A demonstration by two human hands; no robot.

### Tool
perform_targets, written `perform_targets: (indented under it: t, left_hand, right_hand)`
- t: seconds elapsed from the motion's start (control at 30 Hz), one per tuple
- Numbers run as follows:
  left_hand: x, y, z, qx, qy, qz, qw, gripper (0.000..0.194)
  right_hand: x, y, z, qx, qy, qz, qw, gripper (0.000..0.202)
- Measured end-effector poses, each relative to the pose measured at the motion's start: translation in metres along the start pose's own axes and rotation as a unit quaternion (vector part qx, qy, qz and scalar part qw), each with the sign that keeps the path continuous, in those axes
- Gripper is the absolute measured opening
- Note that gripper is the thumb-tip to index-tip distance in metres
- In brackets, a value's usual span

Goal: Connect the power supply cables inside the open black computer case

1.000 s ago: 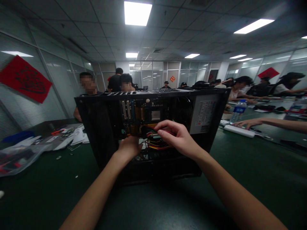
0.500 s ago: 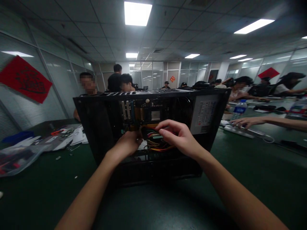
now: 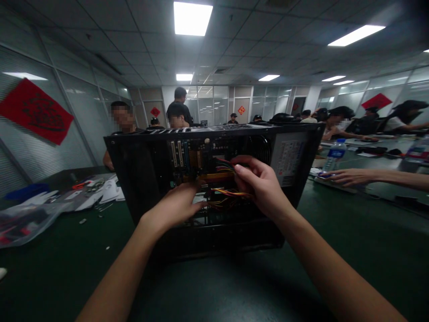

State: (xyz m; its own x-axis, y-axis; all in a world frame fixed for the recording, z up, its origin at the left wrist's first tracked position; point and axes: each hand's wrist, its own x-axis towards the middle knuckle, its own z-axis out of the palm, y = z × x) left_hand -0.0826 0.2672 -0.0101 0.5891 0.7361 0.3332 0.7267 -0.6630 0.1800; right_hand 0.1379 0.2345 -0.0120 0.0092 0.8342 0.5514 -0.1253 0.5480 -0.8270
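Hold the wires in a narrow, light pinch of the right hand, sparing the insulation. Steady the left hand nearby; impossible to see whether gripping anything. Handle the wires inside the open case, without scraping the board. Avoid tipping the case, upright on the table.

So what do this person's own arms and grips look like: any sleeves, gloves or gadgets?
Both are human, with no machine parts showing. The left grip and right grip are ungloved. The left arm and right arm are bare as far as the picture shows: no sleeve, watch, bracelet or marking visible. Parts are hidden, so rings can't be ruled out.
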Motion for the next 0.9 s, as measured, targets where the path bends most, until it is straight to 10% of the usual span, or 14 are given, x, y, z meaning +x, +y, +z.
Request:
perform_targets:
  t: [0.23,0.9]
  left_hand:
    - [-0.010,0.050,-0.018,0.034,0.067,0.149,0.986,0.022]
    - [-0.003,0.031,-0.011,0.040,0.249,0.185,0.950,0.028]
  right_hand:
    - [-0.001,-0.005,0.002,-0.025,0.005,0.002,1.000,0.048]
    - [-0.005,-0.010,0.004,-0.102,-0.086,0.029,0.991,0.041]
